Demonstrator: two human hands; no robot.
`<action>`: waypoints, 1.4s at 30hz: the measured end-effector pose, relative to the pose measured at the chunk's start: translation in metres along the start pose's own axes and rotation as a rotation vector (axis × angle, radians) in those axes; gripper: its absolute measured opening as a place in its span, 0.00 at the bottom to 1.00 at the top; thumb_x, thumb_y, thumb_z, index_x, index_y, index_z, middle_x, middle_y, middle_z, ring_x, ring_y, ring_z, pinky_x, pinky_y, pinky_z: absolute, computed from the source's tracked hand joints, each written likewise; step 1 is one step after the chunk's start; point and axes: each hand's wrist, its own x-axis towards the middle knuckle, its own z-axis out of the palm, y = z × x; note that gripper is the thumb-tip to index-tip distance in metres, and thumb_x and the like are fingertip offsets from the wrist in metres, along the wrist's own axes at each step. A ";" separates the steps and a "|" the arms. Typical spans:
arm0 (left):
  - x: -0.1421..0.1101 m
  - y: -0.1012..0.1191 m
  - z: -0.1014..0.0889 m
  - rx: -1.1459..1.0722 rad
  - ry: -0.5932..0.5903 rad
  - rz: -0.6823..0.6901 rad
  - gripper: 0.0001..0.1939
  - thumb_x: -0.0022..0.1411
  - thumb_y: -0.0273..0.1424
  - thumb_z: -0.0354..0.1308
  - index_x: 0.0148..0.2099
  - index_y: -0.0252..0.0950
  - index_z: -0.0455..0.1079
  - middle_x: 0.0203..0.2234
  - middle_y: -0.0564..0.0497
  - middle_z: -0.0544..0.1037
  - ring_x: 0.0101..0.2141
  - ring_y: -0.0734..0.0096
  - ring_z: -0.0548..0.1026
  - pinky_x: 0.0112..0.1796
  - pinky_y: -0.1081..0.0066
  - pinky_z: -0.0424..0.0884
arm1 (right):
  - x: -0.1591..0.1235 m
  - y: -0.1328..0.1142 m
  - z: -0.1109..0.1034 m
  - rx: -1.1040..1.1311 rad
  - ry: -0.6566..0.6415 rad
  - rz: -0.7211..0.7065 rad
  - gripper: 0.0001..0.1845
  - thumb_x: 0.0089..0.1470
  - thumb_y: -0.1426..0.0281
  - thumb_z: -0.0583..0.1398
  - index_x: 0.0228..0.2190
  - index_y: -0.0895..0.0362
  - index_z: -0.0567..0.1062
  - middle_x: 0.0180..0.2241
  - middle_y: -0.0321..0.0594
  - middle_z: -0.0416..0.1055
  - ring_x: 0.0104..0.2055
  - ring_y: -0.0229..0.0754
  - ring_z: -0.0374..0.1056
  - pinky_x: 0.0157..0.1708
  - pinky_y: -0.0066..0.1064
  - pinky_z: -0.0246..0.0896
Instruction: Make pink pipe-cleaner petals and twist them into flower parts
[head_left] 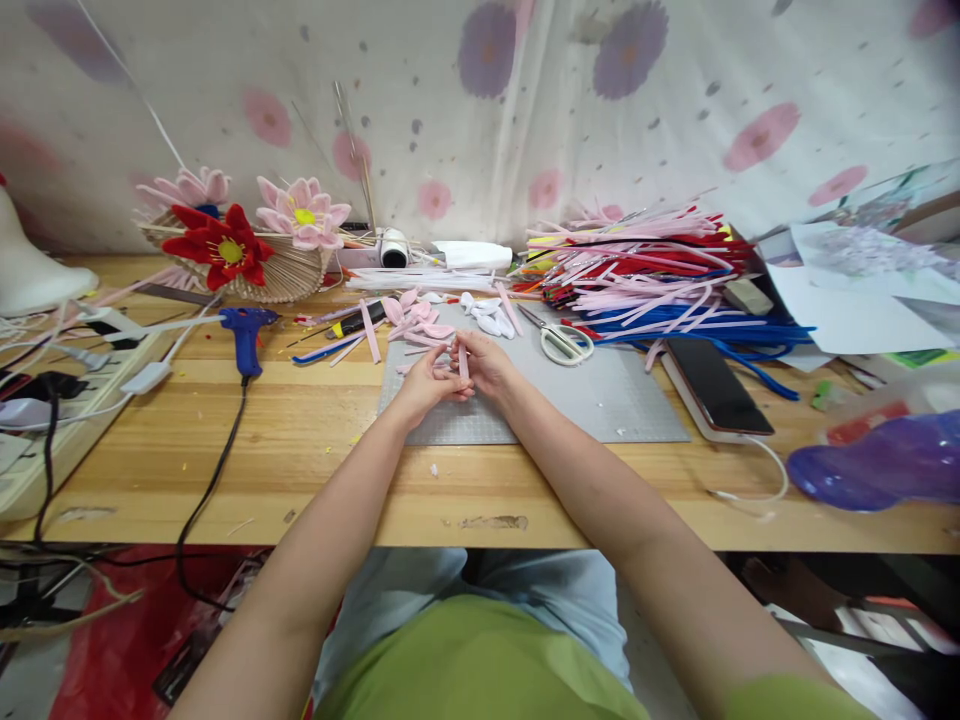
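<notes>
I saw the left hand [431, 384] and right hand [485, 364] with fingers pinched on a short pink strip [463, 366], over the left part of the grey mat [622, 405]; far left, a red flower [225, 252] and pink flower [300, 213] sat against a woven basket [262, 280]; nearer, a power strip [82, 430] held plugs [26, 413].

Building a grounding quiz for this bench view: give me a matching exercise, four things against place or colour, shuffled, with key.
Things:
1. Pink strip
2. Glue gun
3. Scissors
4. Phone

Place or colour:
A. Pale handles, on the grey mat
B. Black, to the right of the mat
C. Between the left hand and right hand
D. Blue, on the wooden table left of the mat

Pairs: 1-C, 2-D, 3-A, 4-B
</notes>
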 end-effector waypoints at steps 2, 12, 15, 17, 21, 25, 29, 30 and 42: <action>-0.001 0.000 -0.001 0.004 -0.007 0.000 0.48 0.42 0.21 0.66 0.63 0.31 0.47 0.20 0.52 0.77 0.21 0.72 0.75 0.27 0.73 0.73 | -0.002 -0.002 0.001 -0.015 -0.031 0.009 0.16 0.37 0.65 0.66 0.18 0.58 0.65 0.16 0.30 0.62 0.19 0.29 0.56 0.22 0.24 0.55; 0.005 -0.006 -0.014 0.284 0.218 0.197 0.46 0.46 0.22 0.63 0.64 0.35 0.45 0.23 0.54 0.77 0.26 0.72 0.76 0.34 0.69 0.71 | 0.007 -0.011 -0.022 -0.350 0.090 -0.078 0.14 0.35 0.65 0.67 0.16 0.58 0.68 0.15 0.29 0.61 0.18 0.29 0.52 0.19 0.25 0.45; 0.005 -0.005 -0.020 0.599 0.378 0.355 0.41 0.48 0.24 0.61 0.63 0.39 0.50 0.26 0.53 0.77 0.31 0.70 0.76 0.39 0.69 0.69 | 0.012 -0.009 -0.028 -0.534 0.163 -0.140 0.12 0.36 0.62 0.65 0.18 0.59 0.72 0.16 0.32 0.65 0.18 0.30 0.53 0.20 0.26 0.45; 0.004 -0.004 -0.022 0.744 0.424 0.388 0.39 0.50 0.25 0.60 0.63 0.39 0.51 0.27 0.52 0.78 0.32 0.68 0.76 0.40 0.69 0.67 | 0.013 -0.006 -0.027 -0.565 0.192 -0.195 0.12 0.38 0.63 0.63 0.18 0.59 0.72 0.16 0.33 0.66 0.18 0.30 0.54 0.21 0.26 0.47; 0.002 -0.001 -0.020 0.859 0.400 0.405 0.36 0.53 0.28 0.58 0.63 0.40 0.51 0.30 0.50 0.78 0.33 0.66 0.75 0.39 0.70 0.66 | 0.015 -0.004 -0.023 -0.581 0.234 -0.289 0.12 0.40 0.63 0.61 0.15 0.58 0.69 0.15 0.31 0.63 0.18 0.30 0.53 0.22 0.26 0.47; 0.000 0.000 -0.019 0.942 0.415 0.424 0.35 0.54 0.29 0.57 0.63 0.41 0.51 0.31 0.51 0.78 0.34 0.66 0.75 0.38 0.70 0.65 | 0.014 -0.005 -0.021 -0.622 0.240 -0.307 0.15 0.40 0.60 0.61 0.15 0.57 0.67 0.14 0.30 0.61 0.18 0.31 0.52 0.22 0.26 0.47; 0.000 0.003 -0.027 1.015 0.470 0.449 0.34 0.54 0.29 0.56 0.62 0.42 0.52 0.32 0.51 0.78 0.32 0.65 0.75 0.37 0.68 0.65 | 0.014 -0.010 -0.027 -0.758 0.155 -0.309 0.18 0.44 0.55 0.58 0.16 0.57 0.69 0.17 0.33 0.64 0.21 0.33 0.56 0.25 0.27 0.49; -0.001 0.004 -0.031 1.043 0.468 0.455 0.33 0.54 0.28 0.56 0.62 0.43 0.53 0.32 0.52 0.78 0.32 0.65 0.74 0.37 0.68 0.66 | 0.013 -0.012 -0.030 -0.844 0.153 -0.339 0.18 0.46 0.56 0.57 0.18 0.57 0.71 0.19 0.34 0.65 0.23 0.34 0.57 0.26 0.28 0.50; 0.002 0.006 -0.052 1.226 0.353 0.630 0.23 0.54 0.29 0.54 0.54 0.37 0.67 0.40 0.47 0.76 0.46 0.61 0.66 0.49 0.62 0.62 | 0.008 -0.022 -0.051 -1.622 0.095 -0.467 0.04 0.49 0.73 0.57 0.27 0.57 0.73 0.33 0.45 0.69 0.39 0.45 0.60 0.39 0.35 0.52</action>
